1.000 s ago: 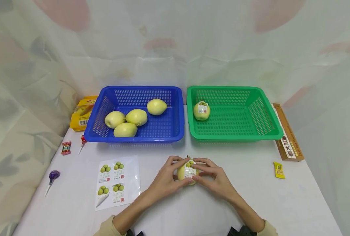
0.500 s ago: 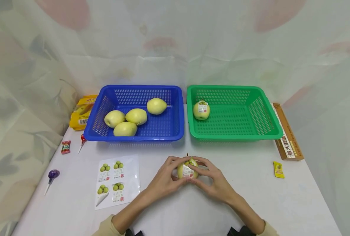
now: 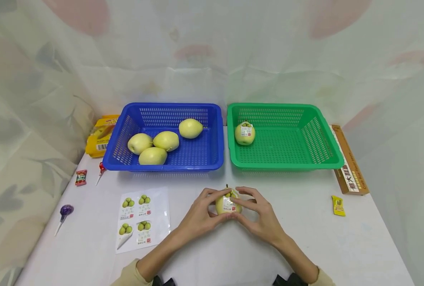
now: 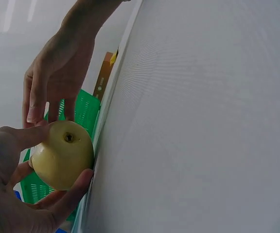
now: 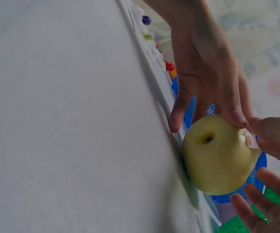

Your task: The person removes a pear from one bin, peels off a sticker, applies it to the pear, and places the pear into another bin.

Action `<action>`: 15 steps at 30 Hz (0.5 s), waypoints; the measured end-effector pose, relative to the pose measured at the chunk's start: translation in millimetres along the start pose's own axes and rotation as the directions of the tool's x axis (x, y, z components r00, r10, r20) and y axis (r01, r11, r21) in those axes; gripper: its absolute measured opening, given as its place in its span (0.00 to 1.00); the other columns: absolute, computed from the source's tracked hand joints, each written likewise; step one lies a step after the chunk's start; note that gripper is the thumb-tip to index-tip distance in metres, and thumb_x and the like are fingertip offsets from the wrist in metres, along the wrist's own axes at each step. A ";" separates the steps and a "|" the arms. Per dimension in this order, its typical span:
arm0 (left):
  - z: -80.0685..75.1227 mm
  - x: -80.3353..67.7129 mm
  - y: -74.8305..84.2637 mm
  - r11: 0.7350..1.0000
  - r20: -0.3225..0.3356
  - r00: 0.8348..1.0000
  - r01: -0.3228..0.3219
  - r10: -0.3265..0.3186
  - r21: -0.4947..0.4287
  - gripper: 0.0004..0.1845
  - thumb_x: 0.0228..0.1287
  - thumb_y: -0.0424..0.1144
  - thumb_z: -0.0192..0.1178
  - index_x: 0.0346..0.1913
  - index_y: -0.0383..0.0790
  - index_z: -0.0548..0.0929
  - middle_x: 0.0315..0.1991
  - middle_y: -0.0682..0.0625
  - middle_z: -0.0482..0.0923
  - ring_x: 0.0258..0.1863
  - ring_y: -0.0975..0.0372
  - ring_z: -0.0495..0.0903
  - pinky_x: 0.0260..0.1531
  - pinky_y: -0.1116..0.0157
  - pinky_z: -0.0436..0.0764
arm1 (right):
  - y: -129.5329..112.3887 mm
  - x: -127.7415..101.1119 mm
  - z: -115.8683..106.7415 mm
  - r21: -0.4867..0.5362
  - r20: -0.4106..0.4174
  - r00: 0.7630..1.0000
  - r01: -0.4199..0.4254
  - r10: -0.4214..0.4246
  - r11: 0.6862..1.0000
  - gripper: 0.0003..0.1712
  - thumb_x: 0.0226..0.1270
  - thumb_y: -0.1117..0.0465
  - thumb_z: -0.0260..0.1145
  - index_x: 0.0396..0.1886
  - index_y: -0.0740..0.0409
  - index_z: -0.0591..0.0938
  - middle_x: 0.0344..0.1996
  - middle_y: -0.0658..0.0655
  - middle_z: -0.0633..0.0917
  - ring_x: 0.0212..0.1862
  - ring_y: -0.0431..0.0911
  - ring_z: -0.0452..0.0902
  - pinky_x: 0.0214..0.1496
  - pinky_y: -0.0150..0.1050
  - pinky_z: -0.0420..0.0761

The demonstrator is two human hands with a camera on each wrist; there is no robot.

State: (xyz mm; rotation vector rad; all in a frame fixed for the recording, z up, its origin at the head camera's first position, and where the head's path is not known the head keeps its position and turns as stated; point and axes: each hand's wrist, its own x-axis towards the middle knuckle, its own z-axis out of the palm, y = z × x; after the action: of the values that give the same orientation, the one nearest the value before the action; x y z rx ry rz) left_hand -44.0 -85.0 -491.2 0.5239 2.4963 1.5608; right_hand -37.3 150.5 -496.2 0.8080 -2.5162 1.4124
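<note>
A pale yellow-green pear (image 3: 220, 206) with its stem pointing away is held between both hands in front of the baskets. A white label (image 3: 229, 205) printed with green pears lies on its near side. My left hand (image 3: 201, 214) grips the pear from the left, thumb below and fingers over the upper side. From the right, my right hand (image 3: 259, 214) touches the label with its fingertips, the thumbtip close to the left thumb. In the right wrist view, several right fingers (image 5: 271, 182) stand apart from the pear (image 5: 218, 160). The pear's blossom end faces both wrist cameras.
A blue basket (image 3: 161, 168) holds several pears; a green basket (image 3: 287, 165) holds one labelled pear (image 3: 245, 139). Left lies a label sheet (image 3: 160, 222), one label partly peeled. Around the edges are lollipops, small wrapped sweets, a yellow packet (image 3: 99, 137) and a brown box (image 3: 353, 167).
The pear has tilted slightly, its stem shifting a little away from the body. The right fingertips have shifted over the label, and the thumbs have come closer together. Baskets and sheet stay put.
</note>
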 end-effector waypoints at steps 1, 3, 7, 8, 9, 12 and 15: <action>-0.1 0.1 0.0 1.000 0.000 1.000 -0.001 0.001 -0.001 0.38 0.63 0.51 0.80 0.76 0.58 0.79 0.62 0.45 0.77 0.55 0.54 0.88 0.38 0.73 0.91 | 0.2 -0.5 -0.2 -0.009 0.001 1.000 0.011 -0.011 1.000 0.30 0.64 0.64 0.83 0.66 0.51 0.88 0.70 0.60 0.81 0.68 0.56 0.82 0.60 0.46 0.91; -0.3 0.0 0.3 1.000 -0.001 1.000 -0.006 0.006 -0.003 0.38 0.63 0.51 0.80 0.76 0.58 0.79 0.62 0.44 0.77 0.55 0.54 0.88 0.39 0.73 0.91 | 1.4 -1.7 -0.3 -0.003 0.018 1.000 0.020 -0.020 1.000 0.28 0.64 0.65 0.82 0.65 0.49 0.89 0.71 0.59 0.82 0.70 0.57 0.81 0.62 0.52 0.90; -0.8 0.6 0.6 1.000 -0.001 1.000 -0.002 0.002 0.004 0.38 0.64 0.51 0.80 0.76 0.58 0.79 0.62 0.44 0.77 0.55 0.55 0.88 0.38 0.73 0.91 | 5.1 -5.0 0.9 0.003 0.042 0.999 0.010 -0.010 1.000 0.30 0.68 0.65 0.79 0.69 0.49 0.87 0.73 0.58 0.81 0.71 0.59 0.81 0.68 0.63 0.85; -0.9 0.9 0.8 1.000 0.000 1.000 0.002 -0.002 0.004 0.38 0.64 0.51 0.80 0.76 0.58 0.79 0.62 0.44 0.77 0.55 0.55 0.88 0.39 0.73 0.91 | 6.1 -5.5 1.5 0.008 0.043 0.999 0.009 -0.010 1.000 0.29 0.69 0.65 0.79 0.69 0.49 0.86 0.73 0.58 0.81 0.71 0.59 0.81 0.68 0.63 0.85; -1.1 1.1 1.0 1.000 0.001 1.000 0.005 -0.005 0.006 0.38 0.64 0.51 0.80 0.76 0.58 0.79 0.62 0.44 0.77 0.55 0.55 0.88 0.39 0.73 0.90 | 6.8 -5.9 2.1 0.010 0.041 0.999 0.010 -0.010 1.000 0.29 0.69 0.65 0.78 0.69 0.50 0.86 0.73 0.59 0.81 0.71 0.60 0.81 0.68 0.63 0.85; -1.4 1.1 1.2 1.000 0.004 1.000 0.010 -0.010 0.000 0.38 0.64 0.49 0.80 0.76 0.57 0.79 0.62 0.44 0.77 0.55 0.54 0.89 0.39 0.73 0.90 | 7.3 -6.0 3.5 0.031 0.020 1.000 -0.021 0.020 0.999 0.27 0.72 0.64 0.77 0.70 0.51 0.86 0.72 0.58 0.82 0.68 0.57 0.83 0.66 0.53 0.89; -1.9 1.5 1.3 1.000 0.014 1.000 0.009 -0.009 -0.016 0.38 0.63 0.45 0.81 0.76 0.54 0.79 0.63 0.43 0.76 0.55 0.52 0.89 0.39 0.73 0.91 | 6.2 -4.2 4.0 0.070 -0.016 0.997 -0.076 0.077 0.995 0.26 0.72 0.63 0.76 0.69 0.52 0.86 0.68 0.57 0.85 0.65 0.51 0.86 0.59 0.41 0.92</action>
State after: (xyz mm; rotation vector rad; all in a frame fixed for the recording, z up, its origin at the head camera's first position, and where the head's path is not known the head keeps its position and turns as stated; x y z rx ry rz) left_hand -45.7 -85.5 -489.1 0.5186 2.4699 1.5675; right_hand -36.5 151.3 -504.7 0.7130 -2.5223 1.5317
